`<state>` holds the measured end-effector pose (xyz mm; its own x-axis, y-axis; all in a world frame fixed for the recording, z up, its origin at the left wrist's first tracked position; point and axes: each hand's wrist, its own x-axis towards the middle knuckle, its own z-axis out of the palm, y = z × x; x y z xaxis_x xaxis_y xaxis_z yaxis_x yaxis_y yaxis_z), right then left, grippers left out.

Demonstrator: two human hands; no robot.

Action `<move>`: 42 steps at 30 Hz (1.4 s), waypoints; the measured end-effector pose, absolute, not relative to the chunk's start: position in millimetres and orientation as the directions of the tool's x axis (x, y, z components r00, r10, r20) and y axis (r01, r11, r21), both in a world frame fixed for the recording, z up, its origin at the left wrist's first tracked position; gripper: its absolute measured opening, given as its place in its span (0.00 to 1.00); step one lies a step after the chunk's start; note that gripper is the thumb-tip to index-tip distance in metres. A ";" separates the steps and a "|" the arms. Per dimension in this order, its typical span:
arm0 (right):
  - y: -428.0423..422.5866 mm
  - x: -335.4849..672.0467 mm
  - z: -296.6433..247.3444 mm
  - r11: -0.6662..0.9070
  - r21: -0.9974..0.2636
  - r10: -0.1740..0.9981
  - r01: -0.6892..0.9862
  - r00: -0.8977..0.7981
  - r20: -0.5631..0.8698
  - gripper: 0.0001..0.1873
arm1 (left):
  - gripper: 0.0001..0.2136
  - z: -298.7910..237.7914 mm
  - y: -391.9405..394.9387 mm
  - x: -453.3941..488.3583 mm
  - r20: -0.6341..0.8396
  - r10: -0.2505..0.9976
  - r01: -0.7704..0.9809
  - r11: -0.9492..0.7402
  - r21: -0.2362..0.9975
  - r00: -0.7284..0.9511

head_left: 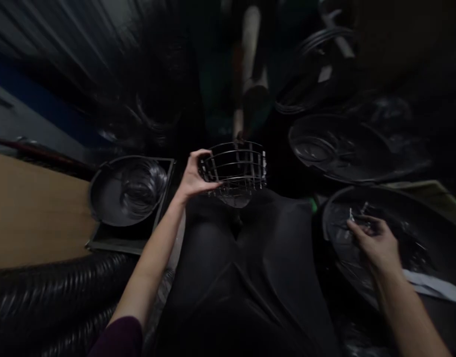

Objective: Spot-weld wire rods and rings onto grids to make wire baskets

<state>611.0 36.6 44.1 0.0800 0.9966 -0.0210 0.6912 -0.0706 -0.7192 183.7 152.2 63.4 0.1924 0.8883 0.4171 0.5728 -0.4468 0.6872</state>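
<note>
My left hand [198, 176] is closed on the left side of a curved cage of thin metal wires [238, 163], with the thumb below and the fingers above. The wire cage sits in front of my lap, just under the end of a machine rod [238, 124]. Over a dark round basin [329, 218] on the right, my right hand [380, 243] pinches a small shiny metal piece [351, 215]. Small metal parts [417, 250] lie in that basin, too dim to make out singly.
To the left, a basin [101, 198] holds coiled or stacked wire rings [142, 188]. Beside it are a wooden board [37, 208] and a black ribbed hose [45, 292]. Another dark basin [339, 124] stands at back right. A white strip [432, 286] lies across the near basin.
</note>
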 end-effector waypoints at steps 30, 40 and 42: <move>154.7 430.3 119.3 0.599 0.029 0.775 0.800 -0.589 0.231 0.18 | 0.30 87.2 182.4 214.1 0.408 0.837 0.593 -0.546 0.591 0.364; 168.1 426.5 127.6 0.582 0.011 0.794 0.813 -0.571 0.210 0.17 | 0.30 91.9 200.8 211.4 0.398 0.834 0.604 -0.552 0.575 0.383; 165.4 427.6 126.7 0.574 -0.038 0.802 0.818 -0.552 0.227 0.17 | 0.29 93.8 202.9 210.8 0.387 0.833 0.597 -0.554 0.581 0.397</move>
<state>427.6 165.4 126.7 -0.5524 0.8020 0.2272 0.8179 0.5741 -0.0379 210.8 202.9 93.8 0.3968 0.8325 0.3867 0.5965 -0.5540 0.5807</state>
